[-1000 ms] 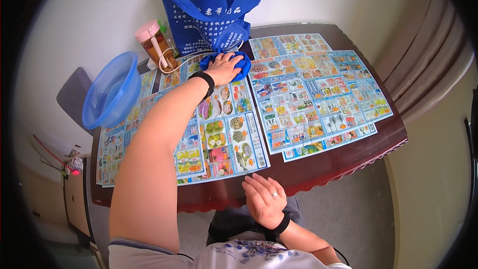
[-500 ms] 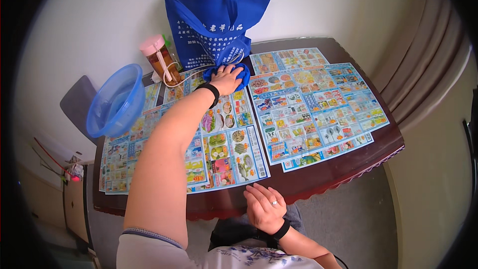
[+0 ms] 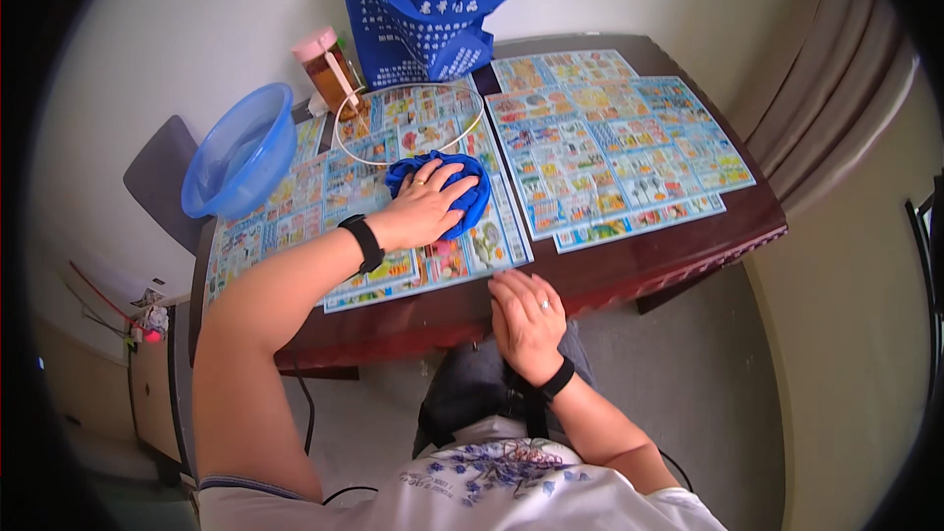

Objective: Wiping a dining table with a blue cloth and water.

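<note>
My left hand [image 3: 425, 208] presses on a bunched blue cloth [image 3: 473, 205], its slightly bent fingers dug into the folds. The cloth lies on printed colour flyers [image 3: 334, 192] that cover the left part of the dark table [image 3: 393, 332]. A thin pale cord [image 3: 479, 116] curves in a loop just beyond the cloth. At the front edge of the table rests my right hand [image 3: 528, 320], fingers drawn together and loosely curled, with nothing visible in it.
A blue plastic basin [image 3: 241, 152] tilts at the table's left side, by a dark chair back [image 3: 162, 172]. Farther back stand a pink-lidded bottle [image 3: 326, 69] and a blue tote bag [image 3: 428, 15]. More flyers [image 3: 619, 152] lie at right; a curtain [image 3: 836, 79] hangs beyond.
My left hand has drawn the blue cloth toward me from beside the tote bag, exposing the cord loop. My right hand stays at the table edge. The view has tipped down.
</note>
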`<move>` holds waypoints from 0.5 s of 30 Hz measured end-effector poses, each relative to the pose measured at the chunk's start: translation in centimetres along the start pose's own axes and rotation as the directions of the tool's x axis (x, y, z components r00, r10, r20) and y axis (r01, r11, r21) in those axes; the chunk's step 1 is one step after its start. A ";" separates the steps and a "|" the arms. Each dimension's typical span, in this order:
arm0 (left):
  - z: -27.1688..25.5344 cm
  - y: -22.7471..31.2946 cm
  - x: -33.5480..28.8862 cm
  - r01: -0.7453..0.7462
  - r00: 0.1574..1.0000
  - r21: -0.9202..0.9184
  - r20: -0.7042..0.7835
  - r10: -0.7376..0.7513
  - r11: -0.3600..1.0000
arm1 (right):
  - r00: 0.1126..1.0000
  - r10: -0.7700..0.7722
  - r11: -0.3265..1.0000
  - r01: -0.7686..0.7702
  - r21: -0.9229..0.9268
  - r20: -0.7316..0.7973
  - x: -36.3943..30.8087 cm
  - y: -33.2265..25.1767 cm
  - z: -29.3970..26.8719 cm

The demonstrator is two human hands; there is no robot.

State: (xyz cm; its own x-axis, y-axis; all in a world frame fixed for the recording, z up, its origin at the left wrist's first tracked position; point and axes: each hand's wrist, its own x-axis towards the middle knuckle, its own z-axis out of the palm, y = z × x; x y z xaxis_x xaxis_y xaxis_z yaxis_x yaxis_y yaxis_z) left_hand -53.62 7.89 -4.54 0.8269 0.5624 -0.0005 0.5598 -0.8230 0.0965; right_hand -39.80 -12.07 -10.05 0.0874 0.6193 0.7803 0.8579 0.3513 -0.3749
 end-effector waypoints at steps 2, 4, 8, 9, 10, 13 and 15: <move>0.4 1.6 -1.8 -0.055 0.998 0.000 -0.010 0.055 0.999 | 1.000 0.020 1.000 -0.020 0.014 0.009 -0.1 0.2 0.0; 0.1 3.6 -3.8 -0.122 0.992 0.017 -0.043 0.123 0.992 | 0.998 0.055 0.997 -0.054 0.056 -0.016 -0.1 0.0 -0.1; -0.2 7.8 -5.9 -0.200 0.980 0.040 0.018 0.200 0.979 | 0.990 0.131 0.977 -0.118 0.180 -0.059 -0.5 0.0 -0.4; 0.0 8.5 -6.0 -0.226 0.974 0.041 0.007 0.226 0.973 | 0.984 0.159 0.964 -0.139 0.227 -0.074 -0.5 -0.1 -0.5; 0.1 9.2 -6.1 -0.246 0.969 0.029 0.016 0.246 0.969 | 0.981 0.185 0.945 -0.159 0.285 -0.064 -0.6 -0.1 -0.6; 0.9 10.7 -5.5 -0.284 0.959 -0.007 0.023 0.284 0.959 | 0.979 0.194 0.933 -0.166 0.319 -0.058 -0.9 -0.1 -0.7; 1.1 10.7 -4.4 -0.323 0.946 -0.027 0.016 0.323 0.946 | 0.983 0.178 0.941 -0.155 0.299 -0.052 -0.8 0.0 -1.1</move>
State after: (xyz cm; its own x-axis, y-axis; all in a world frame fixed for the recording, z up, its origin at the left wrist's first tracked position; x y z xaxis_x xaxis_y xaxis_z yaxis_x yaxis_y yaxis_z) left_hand -51.19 -3.43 -4.60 0.9642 0.2646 0.0148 0.2611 -0.9580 0.1186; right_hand -39.33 -13.33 -10.15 0.2650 0.6349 0.7257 0.6427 0.4448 -0.6238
